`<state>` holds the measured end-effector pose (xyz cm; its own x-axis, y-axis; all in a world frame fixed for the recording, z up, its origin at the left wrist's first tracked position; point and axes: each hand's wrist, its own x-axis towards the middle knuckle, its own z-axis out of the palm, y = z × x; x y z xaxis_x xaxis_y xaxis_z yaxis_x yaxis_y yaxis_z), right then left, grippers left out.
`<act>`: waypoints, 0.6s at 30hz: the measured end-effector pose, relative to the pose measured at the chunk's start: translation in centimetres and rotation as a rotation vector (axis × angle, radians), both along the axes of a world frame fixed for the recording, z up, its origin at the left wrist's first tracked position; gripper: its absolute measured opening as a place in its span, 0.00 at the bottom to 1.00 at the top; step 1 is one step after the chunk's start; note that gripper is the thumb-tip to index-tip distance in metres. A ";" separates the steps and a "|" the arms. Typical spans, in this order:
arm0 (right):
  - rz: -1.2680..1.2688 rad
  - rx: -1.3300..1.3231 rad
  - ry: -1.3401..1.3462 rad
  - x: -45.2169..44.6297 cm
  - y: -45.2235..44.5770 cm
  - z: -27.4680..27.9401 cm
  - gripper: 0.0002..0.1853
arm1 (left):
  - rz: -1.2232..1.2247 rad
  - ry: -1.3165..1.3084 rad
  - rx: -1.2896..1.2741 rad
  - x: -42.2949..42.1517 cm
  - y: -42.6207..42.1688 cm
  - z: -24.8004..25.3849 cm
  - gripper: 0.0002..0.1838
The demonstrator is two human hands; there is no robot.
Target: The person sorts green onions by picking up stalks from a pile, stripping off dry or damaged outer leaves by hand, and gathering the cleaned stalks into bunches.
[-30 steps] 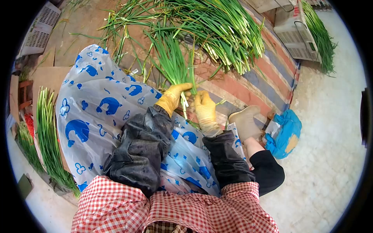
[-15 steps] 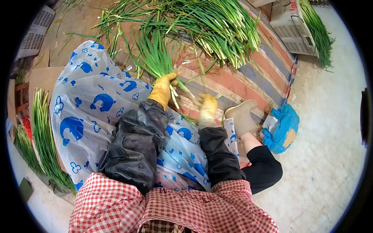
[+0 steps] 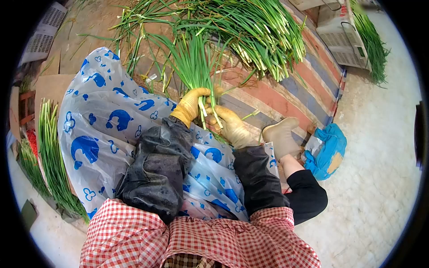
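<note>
Yellow gloves cover both hands. My left hand (image 3: pixel 191 106) is wrapped round a small bunch of green stalks (image 3: pixel 192 67), their white ends pointing down toward me. Close on its right, my right hand (image 3: pixel 230 125) has its fingers pressed together at the white ends, pinching a stalk there; its fingertips are partly hidden. Beyond the hands a large heap of green stalks (image 3: pixel 263 35) lies on the striped sheet (image 3: pixel 277 100). Loose leaves and scraps are scattered left of the heap.
A plastic sheet with blue dolphins (image 3: pixel 120 120) covers my lap. Stalks lie in a row (image 3: pixel 56 156) at the left. A crate (image 3: pixel 342 40) with stalks stands at upper right, another crate (image 3: pixel 44 31) at upper left. A boot (image 3: pixel 281 136) and blue bag (image 3: pixel 326 152) are at right.
My right hand, lower and apart from the bunch half a second ago, has come back to the white ends. My left hand has kept hold of the bunch and shifted slightly right.
</note>
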<state>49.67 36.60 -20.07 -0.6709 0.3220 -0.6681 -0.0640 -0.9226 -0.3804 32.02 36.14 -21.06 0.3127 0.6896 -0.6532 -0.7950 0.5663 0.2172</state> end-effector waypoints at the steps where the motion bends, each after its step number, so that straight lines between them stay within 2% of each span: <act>1: -0.035 0.037 -0.016 -0.2 0.0 -0.4 0.17 | 0.019 -0.020 -0.029 -0.2 -0.2 0.2 0.19; 3: -0.069 0.074 -0.034 -1.1 -0.4 0.1 0.15 | 0.040 -0.043 -0.058 0.0 -0.4 0.2 0.18; 5: -0.246 0.162 -0.504 -3.2 -0.4 3.0 0.10 | 0.007 0.069 -0.089 0.8 -0.3 -0.2 0.17; 6: -0.247 0.162 -0.505 -3.1 -0.5 1.9 0.10 | -0.106 0.037 0.003 0.8 -0.6 -2.5 0.17; 8: -0.272 0.554 -0.580 -2.4 -0.9 -1.3 0.09 | -0.095 0.049 -0.060 1.5 -0.4 -3.8 0.17; 9: -0.272 0.553 -0.581 -2.4 -0.9 -0.9 0.09 | -0.081 0.063 -0.122 1.8 -0.4 -4.0 0.17; 11: -0.400 0.335 -0.575 -2.0 -0.7 -0.1 0.10 | -0.071 0.062 -0.102 2.4 -0.8 -4.4 0.17; 15: -0.559 0.271 -0.564 -2.6 -0.7 1.1 0.10 | 0.007 0.054 -0.109 3.4 -0.4 -2.8 0.15; 17: -0.677 0.192 -0.631 -2.8 -0.6 1.5 0.11 | 0.204 0.032 -0.181 4.1 -0.2 -1.4 0.16; 18: -0.678 0.194 -0.631 -2.1 -0.9 0.4 0.11 | 0.106 -0.034 -0.205 3.9 -0.1 -0.7 0.17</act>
